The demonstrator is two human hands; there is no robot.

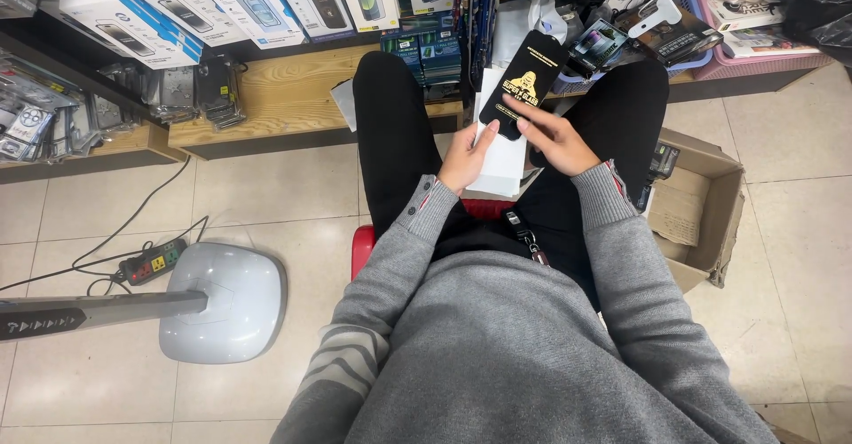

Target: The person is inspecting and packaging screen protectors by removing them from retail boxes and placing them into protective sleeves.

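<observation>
Head view looks down past a grey sweater (pixel 497 337) and black trousers (pixel 390 133) to the left hand (pixel 466 156), its grip clamped on the edge of a stack of white packets (pixel 499 165) lying between the knees, while the right hand (pixel 555 138) pinches the lower end of a black packet (pixel 524 85) held tilted just above that stack. Left on the floor stand a grey fan base (pixel 226 302) and a power strip (pixel 153 262); right sits an open cardboard box (pixel 701 204), with wooden shelves (pixel 284 98) of boxed goods beyond
</observation>
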